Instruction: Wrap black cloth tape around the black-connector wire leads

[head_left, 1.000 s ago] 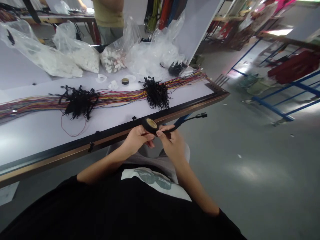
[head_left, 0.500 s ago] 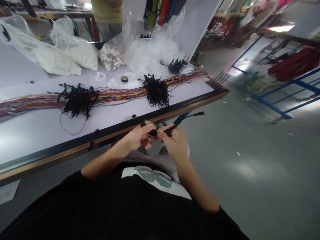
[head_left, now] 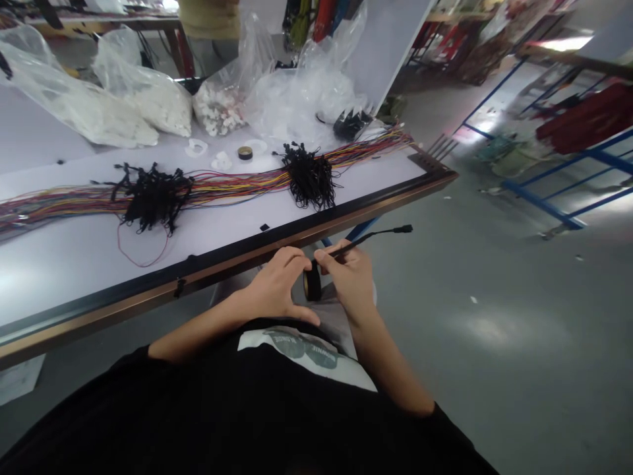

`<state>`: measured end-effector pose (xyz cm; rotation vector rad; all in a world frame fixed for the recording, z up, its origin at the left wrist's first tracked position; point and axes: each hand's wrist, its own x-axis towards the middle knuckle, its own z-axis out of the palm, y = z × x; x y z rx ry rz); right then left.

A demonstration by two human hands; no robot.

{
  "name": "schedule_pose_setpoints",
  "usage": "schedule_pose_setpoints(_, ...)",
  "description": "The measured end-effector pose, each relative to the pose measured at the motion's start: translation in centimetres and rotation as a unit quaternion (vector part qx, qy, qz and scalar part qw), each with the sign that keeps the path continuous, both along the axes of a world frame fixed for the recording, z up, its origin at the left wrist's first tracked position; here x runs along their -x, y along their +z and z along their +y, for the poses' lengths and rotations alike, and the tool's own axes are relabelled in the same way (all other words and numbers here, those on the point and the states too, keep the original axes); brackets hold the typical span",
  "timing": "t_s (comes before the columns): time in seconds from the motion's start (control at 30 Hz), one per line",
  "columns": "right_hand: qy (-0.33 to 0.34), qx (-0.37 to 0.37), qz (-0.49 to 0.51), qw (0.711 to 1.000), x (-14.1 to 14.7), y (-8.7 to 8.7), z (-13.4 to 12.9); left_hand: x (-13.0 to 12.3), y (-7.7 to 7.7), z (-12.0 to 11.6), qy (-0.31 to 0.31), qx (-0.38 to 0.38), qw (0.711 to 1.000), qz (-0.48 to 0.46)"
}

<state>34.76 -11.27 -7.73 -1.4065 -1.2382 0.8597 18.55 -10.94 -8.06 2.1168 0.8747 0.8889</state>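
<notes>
In front of my lap, my right hand (head_left: 350, 274) pinches a black cable (head_left: 378, 233). A small connector on the cable's free end points to the right. A roll of black tape (head_left: 312, 282) hangs edge-on between my hands, just below my right fingertips. My left hand (head_left: 279, 284) is open beside the roll, thumb spread low and fingertips near the top of the tape. Whether those fingertips touch the tape strip I cannot tell. On the table, a long bundle of coloured wires (head_left: 237, 185) carries two clumps of black connector leads (head_left: 153, 196).
The table's metal-edged front rail (head_left: 232, 267) runs just beyond my hands. Behind the wires stand clear plastic bags (head_left: 168, 105) with white parts and another tape roll (head_left: 244, 153). A blue-framed cart (head_left: 544, 204) stands right; a person (head_left: 210, 26) is across the table.
My left hand has let go of the tape roll and spread its thumb. The roll has dropped and turned edge-on, while my right hand keeps its pinch on the cable.
</notes>
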Motion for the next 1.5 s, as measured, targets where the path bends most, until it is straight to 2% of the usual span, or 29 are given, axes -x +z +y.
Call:
schedule_pose_setpoints(0.07,0.014,-0.011,-0.005,1.0,0.0,0.3,-0.2,0.0,-0.2,0.2,-0.002,0.008,1.0,-0.002)
schedule_pose_setpoints(0.2,0.034,-0.025,-0.008,0.999,0.1,0.8,-0.4,-0.5,-0.2,0.8,0.081,0.059,0.995,-0.023)
schedule_pose_setpoints(0.27,0.033,-0.026,-0.002,0.999,0.3,0.6,-0.5,-0.8,0.2,1.0,0.085,0.07,0.994,-0.002)
schedule_pose_setpoints(0.5,-0.016,-0.043,0.035,0.998,1.1,-0.8,-0.7,-1.0,1.3,1.2,0.081,-0.03,0.984,0.154)
schedule_pose_setpoints(0.57,-0.002,-0.04,0.013,0.999,1.0,-0.7,-0.6,-0.9,1.2,1.4,0.084,-0.05,0.979,0.178)
schedule_pose_setpoints(0.67,0.06,-0.037,-0.079,0.994,0.5,0.0,-0.5,-0.7,1.1,1.8,0.105,-0.037,0.977,0.183)
schedule_pose_setpoints(0.8,0.14,-0.017,-0.269,0.953,0.3,0.8,-0.6,-0.5,1.0,2.3,0.122,0.024,0.979,0.163)
schedule_pose_setpoints(0.93,0.159,0.005,-0.436,0.886,0.4,1.4,-0.6,-0.6,0.9,2.3,0.125,0.09,0.983,0.099)
schedule_pose_setpoints(1.03,0.167,0.032,-0.499,0.85,0.3,1.8,-0.3,-0.8,0.9,2.2,0.108,0.195,0.974,0.031)
schedule_pose_setpoints(1.1,0.175,0.042,-0.511,0.841,0.1,1.9,0.0,-0.8,0.8,2.2,0.092,0.275,0.957,-0.017)
schedule_pose_setpoints(1.17,0.186,0.042,-0.51,0.839,0.0,1.8,0.3,-0.9,0.7,2.3,0.081,0.319,0.943,-0.049)
schedule_pose_setpoints(1.33,0.207,0.048,-0.518,0.828,0.2,1.3,0.7,-0.6,0.3,2.7,0.076,0.312,0.945,-0.056)
schedule_pose_setpoints(1.5,0.227,0.065,-0.549,0.801,0.7,0.9,0.6,-0.6,-0.5,3.0,0.084,0.257,0.962,0.036)
